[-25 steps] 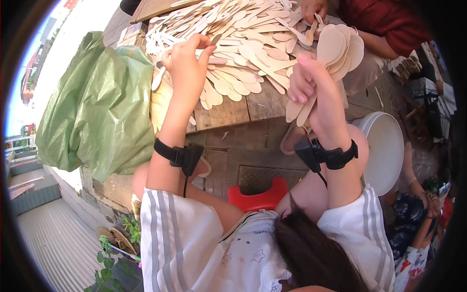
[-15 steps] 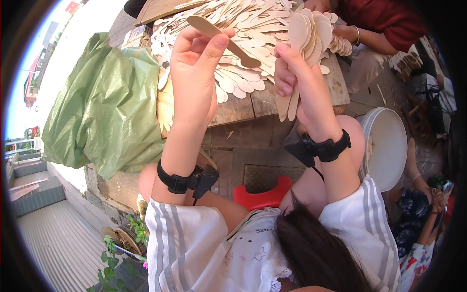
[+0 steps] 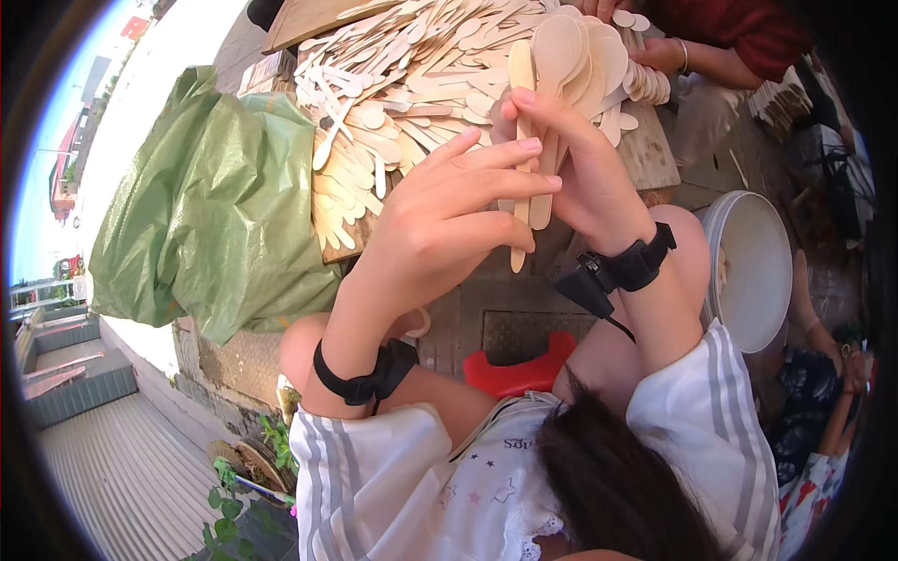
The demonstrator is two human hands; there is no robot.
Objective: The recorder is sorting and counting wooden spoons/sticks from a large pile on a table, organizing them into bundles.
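Note:
My right hand (image 3: 599, 168) is closed round a bundle of flat wooden spoons (image 3: 559, 47), their rounded bowls fanned out at the top and the handles hanging below. In front of that bundle stands a single wooden spoon (image 3: 520, 67), seen nearly edge-on and upright. My left hand (image 3: 454, 206) has its fingers laid across this spoon's handle, against the bundle, and the right thumb touches it higher up. Part of the left grip is hidden behind the fingers. Beyond both hands a heap of loose wooden spoons (image 3: 393, 84) covers the wooden table.
At left a green woven sack (image 3: 215, 206) leans by the table. A co-worker's hand (image 3: 659, 56) holds more spoons at the far right. White buckets (image 3: 748, 271) stand nested at right, and a red stool (image 3: 524, 365) shows between my knees.
My left hand has moved right and down, bringing its spoon from a slanted pose to upright against the bundle. My right hand stays closed on the bundle.

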